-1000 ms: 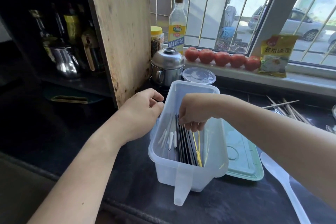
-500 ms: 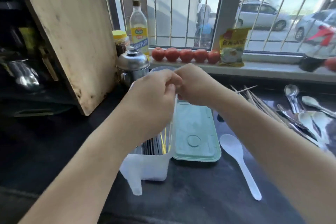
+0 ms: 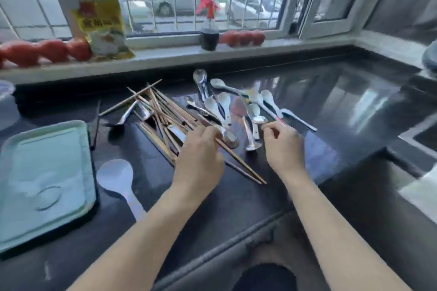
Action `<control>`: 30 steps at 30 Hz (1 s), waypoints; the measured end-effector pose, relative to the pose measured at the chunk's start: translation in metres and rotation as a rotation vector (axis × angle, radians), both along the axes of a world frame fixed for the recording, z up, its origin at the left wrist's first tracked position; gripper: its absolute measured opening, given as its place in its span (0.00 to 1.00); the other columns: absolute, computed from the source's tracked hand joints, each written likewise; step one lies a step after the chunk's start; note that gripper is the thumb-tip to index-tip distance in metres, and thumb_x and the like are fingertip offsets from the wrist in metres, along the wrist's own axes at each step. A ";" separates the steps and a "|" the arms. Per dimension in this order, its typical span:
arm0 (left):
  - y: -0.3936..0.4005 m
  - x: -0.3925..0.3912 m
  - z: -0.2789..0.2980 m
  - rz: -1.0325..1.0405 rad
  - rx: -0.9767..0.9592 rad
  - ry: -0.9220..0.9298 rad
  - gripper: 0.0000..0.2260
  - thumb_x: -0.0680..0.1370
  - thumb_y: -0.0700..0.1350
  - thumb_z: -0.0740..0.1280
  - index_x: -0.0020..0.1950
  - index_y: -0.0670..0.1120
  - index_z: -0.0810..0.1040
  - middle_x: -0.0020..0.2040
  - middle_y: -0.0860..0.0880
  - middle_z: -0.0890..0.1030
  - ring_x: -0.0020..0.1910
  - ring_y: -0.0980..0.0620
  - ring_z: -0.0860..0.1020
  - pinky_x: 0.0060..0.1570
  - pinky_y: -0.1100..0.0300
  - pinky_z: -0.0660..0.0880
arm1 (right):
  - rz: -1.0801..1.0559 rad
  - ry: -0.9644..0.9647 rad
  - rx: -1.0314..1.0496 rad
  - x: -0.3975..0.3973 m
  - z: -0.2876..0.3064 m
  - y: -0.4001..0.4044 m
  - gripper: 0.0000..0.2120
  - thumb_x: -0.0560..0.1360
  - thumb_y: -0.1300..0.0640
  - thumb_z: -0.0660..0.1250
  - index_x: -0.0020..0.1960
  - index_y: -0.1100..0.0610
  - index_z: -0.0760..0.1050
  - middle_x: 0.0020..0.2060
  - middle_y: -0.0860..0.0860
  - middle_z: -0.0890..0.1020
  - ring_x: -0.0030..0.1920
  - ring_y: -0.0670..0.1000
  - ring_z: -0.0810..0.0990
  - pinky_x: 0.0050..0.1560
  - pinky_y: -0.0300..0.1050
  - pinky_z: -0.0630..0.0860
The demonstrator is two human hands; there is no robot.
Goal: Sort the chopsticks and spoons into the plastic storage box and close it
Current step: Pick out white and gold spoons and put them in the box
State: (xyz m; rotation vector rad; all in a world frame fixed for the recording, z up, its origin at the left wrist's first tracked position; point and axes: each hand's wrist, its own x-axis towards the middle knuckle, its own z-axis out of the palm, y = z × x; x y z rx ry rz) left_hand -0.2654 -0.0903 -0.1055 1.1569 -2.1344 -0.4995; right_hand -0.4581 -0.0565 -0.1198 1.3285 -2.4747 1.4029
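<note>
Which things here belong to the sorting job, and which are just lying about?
Job: wooden chopsticks, one pair gripped by the left hand; spoons, which the right hand reaches toward; green lid; white plastic spoon.

Lying about: tomatoes, yellow packet, spray bottle.

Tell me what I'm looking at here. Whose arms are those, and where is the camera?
The camera sits on a person's head and looks down, so you see that person's own two bare arms reaching out. There is only this one view.

They stand at a shiny black kitchen counter. On it lies a heap of thin brown wooden chopsticks and, beside it, a bunch of white and silver metal spoons. At the left lies a pale green plastic lid, with a big white plastic rice scoop next to it.

The left hand is gripping a few chopsticks. The right hand has curled fingers near the spoons; the picture is too blurry to tell if it holds one.

Red tomatoes line the windowsill.
</note>
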 end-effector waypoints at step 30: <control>-0.027 -0.007 -0.016 0.087 0.364 0.601 0.08 0.84 0.46 0.62 0.54 0.52 0.82 0.52 0.56 0.82 0.53 0.60 0.79 0.55 0.67 0.73 | 0.153 0.307 -0.145 -0.013 0.024 -0.062 0.16 0.82 0.61 0.56 0.60 0.58 0.81 0.40 0.55 0.78 0.43 0.56 0.75 0.45 0.49 0.69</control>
